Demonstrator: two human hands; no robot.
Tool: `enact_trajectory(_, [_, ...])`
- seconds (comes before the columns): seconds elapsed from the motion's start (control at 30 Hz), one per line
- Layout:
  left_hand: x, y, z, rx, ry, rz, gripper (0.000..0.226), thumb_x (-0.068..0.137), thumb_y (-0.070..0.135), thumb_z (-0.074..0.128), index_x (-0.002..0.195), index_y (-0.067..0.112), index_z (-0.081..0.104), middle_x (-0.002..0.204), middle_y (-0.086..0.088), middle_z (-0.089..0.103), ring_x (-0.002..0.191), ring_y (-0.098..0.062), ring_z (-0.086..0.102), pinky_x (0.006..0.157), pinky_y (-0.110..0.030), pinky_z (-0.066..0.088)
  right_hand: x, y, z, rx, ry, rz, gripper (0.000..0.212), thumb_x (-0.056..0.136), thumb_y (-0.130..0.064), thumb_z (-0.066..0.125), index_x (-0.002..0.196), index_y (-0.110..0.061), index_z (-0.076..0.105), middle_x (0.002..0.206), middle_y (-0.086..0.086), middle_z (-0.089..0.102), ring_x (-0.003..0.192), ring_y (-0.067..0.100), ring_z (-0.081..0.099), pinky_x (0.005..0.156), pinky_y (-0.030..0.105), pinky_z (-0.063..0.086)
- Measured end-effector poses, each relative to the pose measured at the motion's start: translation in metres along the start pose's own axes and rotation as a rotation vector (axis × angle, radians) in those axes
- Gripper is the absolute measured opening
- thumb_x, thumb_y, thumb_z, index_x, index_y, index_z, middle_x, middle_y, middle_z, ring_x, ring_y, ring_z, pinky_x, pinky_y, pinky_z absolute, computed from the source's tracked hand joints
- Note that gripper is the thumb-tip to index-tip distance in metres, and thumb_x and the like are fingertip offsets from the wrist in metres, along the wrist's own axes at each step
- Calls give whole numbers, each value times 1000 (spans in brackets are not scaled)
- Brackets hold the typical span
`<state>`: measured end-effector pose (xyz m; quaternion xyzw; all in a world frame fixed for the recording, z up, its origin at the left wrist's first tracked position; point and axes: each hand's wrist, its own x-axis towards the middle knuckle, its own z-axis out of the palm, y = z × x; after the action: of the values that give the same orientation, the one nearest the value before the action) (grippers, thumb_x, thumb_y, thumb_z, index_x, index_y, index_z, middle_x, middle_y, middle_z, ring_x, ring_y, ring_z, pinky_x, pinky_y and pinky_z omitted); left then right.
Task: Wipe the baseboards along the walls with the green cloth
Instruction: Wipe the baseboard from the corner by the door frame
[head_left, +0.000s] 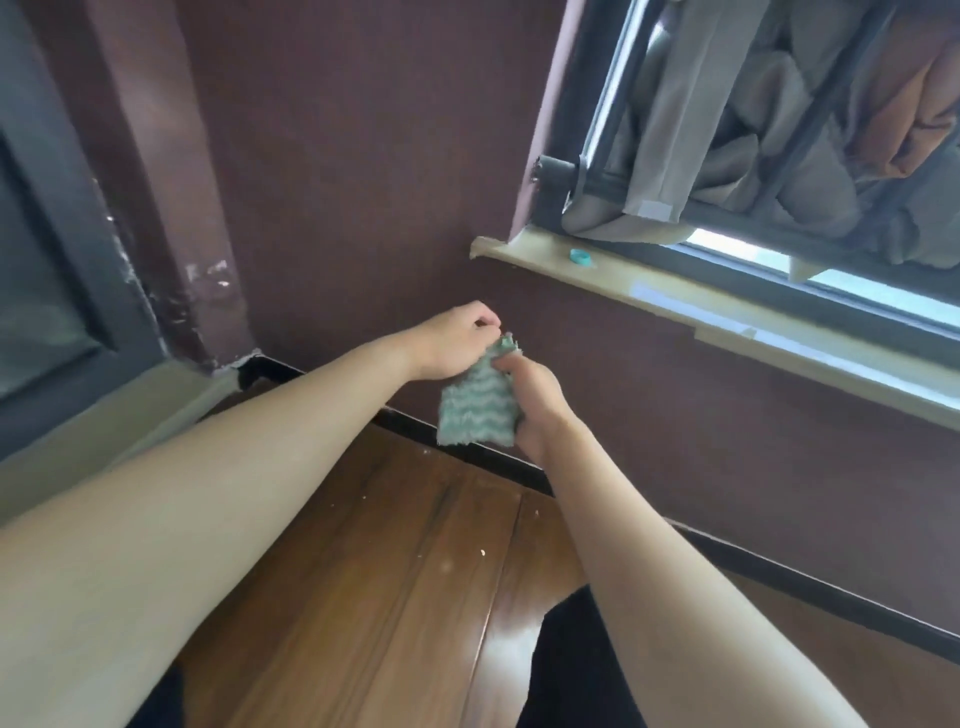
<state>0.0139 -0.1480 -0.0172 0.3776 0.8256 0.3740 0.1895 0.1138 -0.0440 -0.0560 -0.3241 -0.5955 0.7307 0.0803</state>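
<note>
As seen from above, looking down: two bare forearms stretched forward toward the corner of a room.
Cloth: fuzzy green cloth with pale wavy stripes (475, 405), held up off the floor between both hands, in front of the wall; lower edge overlapping the baseboard in this view, contact impossible to judge.
Left grip: left hand (457, 340) with fingers curled, pinching the cloth's top corner.
Right grip: right hand (535, 400) closed round the cloth's right side, fingers wrapped over the fabric.
Baseboard: narrow black strip (810, 584) along the foot of the wall, running from the corner at left to the right edge, partly hidden behind the right forearm.
Wall: dark maroon painted surface (363, 182), with pale scuffs low down near the corner.
Floor: glossy brown wooden planks (415, 545), dotted with a few pale crumbs.
Window sill: beige ledge (675, 291) at upper right, carrying a small teal ring (582, 257) near its left end.
Curtain: grey fabric (675, 130) bunched at the window above the sill.
Door: dark grey panelled door (52, 234) at far left.
</note>
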Motion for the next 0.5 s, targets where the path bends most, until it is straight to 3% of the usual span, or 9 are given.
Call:
enact_trajectory(0.1, [-39, -35, -28, -123, 40, -69, 32, 100, 48, 52, 121, 28, 64, 119, 7, 66, 111, -12, 61, 102, -39, 48, -12, -5, 40, 89, -69, -11, 25, 91, -20, 56, 108, -6, 68, 98, 16, 76, 91, 35, 74, 89, 55, 56])
enact_trajectory(0.2, [-73, -63, -60, -247, 183, -96, 22, 95, 33, 64, 115, 25, 68, 108, 1, 74, 102, -17, 71, 97, -45, 56, -25, -9, 86, 38, -139, -14, 21, 93, -19, 56, 107, -6, 66, 96, 15, 76, 86, 33, 75, 79, 49, 60])
enact_trajectory(0.27, [-93, -76, -84, -183, 273, -104, 18, 98, 26, 60, 114, 21, 66, 107, -4, 73, 100, -23, 72, 93, -50, 57, -30, -12, 122, -83, -186, -33, 20, 95, -20, 56, 104, -6, 67, 93, 14, 76, 81, 31, 75, 72, 45, 61])
enact_trajectory(0.3, [-100, -81, -95, -105, 298, -107, 17, 100, 25, 56, 115, 20, 64, 106, -5, 71, 98, -27, 71, 88, -49, 58, -31, -16, 139, -141, -198, -51, 19, 95, -19, 55, 103, -6, 67, 90, 14, 76, 80, 31, 75, 71, 44, 62])
enact_trajectory(0.37, [-112, -90, -110, 54, 333, -109, 17, 105, 22, 47, 118, 18, 58, 92, -4, 64, 78, -27, 65, 61, -38, 54, -31, -19, 167, -216, -234, -94, 20, 96, -18, 53, 103, -6, 67, 88, 13, 75, 80, 31, 75, 69, 43, 61])
enact_trajectory(0.43, [-119, -99, -116, 168, 355, -133, 17, 107, 15, 41, 120, 14, 51, 78, 0, 49, 59, -17, 47, 41, -21, 36, -27, -14, 184, -285, -256, -132, 21, 97, -18, 51, 104, -7, 67, 95, 15, 76, 82, 31, 75, 73, 46, 62])
enact_trajectory(0.5, [-125, -110, -112, 257, 311, -160, 17, 105, 9, 38, 119, 15, 46, 77, -1, 45, 58, -16, 41, 39, -21, 31, -17, 1, 190, -320, -300, -104, 22, 97, -22, 51, 106, -9, 67, 99, 15, 76, 86, 32, 75, 78, 55, 60])
